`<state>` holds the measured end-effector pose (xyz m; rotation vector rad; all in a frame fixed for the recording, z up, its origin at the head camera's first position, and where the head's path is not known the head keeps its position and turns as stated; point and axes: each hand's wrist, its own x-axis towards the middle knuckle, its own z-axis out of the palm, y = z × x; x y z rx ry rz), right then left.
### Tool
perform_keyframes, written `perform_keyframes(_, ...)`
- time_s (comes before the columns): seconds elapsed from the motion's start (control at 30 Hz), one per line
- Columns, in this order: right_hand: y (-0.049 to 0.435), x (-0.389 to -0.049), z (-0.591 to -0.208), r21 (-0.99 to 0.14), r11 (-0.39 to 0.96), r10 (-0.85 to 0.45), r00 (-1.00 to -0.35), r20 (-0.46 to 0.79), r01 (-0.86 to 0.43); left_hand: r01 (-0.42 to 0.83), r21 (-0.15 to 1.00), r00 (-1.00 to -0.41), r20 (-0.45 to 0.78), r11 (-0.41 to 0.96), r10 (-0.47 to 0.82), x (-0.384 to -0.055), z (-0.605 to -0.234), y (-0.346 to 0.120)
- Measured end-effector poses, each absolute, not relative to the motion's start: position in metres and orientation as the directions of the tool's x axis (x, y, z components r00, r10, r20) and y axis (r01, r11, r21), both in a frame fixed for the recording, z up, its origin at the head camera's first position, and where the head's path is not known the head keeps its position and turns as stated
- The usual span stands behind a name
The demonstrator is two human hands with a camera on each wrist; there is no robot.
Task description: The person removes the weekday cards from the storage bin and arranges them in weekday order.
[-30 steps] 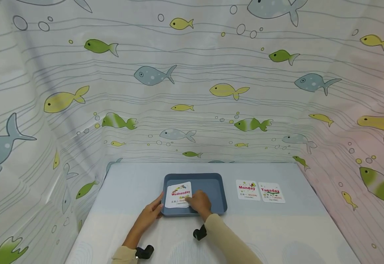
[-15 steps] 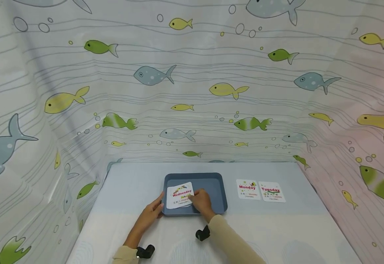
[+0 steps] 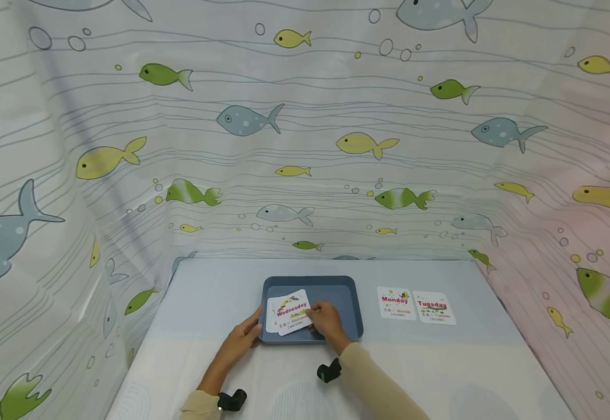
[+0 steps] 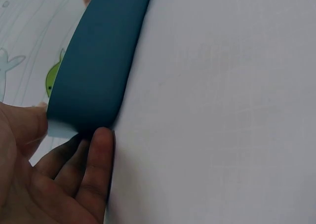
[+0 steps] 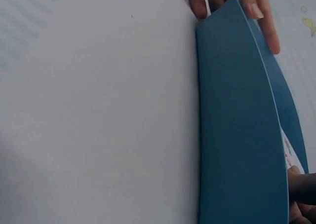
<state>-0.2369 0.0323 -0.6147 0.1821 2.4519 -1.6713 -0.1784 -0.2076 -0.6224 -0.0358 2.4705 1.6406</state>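
Head view: a white, round-cornered card printed "Wednesday" (image 3: pixel 293 308) sits within the blue-grey rectangular tray (image 3: pixel 340 294), overlapping another white card (image 3: pixel 272 318); its top points to the tray's far side, canted slightly left, long axis unclear, its right edge pinched by the right hand (image 3: pixel 327 319). Left wrist view: the left hand (image 4: pixel 54 179) clamps the tray's end between thumb and fingers. Right wrist view: the right hand shows only partly.

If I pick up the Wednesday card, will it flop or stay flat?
The Wednesday card would probably stay fairly stiff: its edges look straight beside the right hand holding it. It looks thin, so likely light. It may slide easily, since it overlaps another card.
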Motion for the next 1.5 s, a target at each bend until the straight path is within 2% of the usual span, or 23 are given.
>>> perform_keyframes(0.67, 0.066, -0.235, -0.593, -0.959, 0.178, -0.045, -0.972, -0.232, 0.220, -0.113, 0.910, -0.984, -0.158, 0.398, 0.080, -0.179, -0.620, -0.207)
perform_keyframes(1.0, 0.082, -0.231, -0.575, -0.964, 0.159, -0.085, -0.970, -0.228, 0.213, -0.124, 0.907, -0.983, -0.169, 0.402, 0.077, -0.179, -0.622, -0.208)
perform_keyframes(1.5, 0.096, -0.229, -0.570, -0.956, 0.181, -0.057, -0.968, -0.244, 0.230, -0.118, 0.920, -0.982, -0.165, 0.373, 0.095, -0.178, -0.622, -0.208)
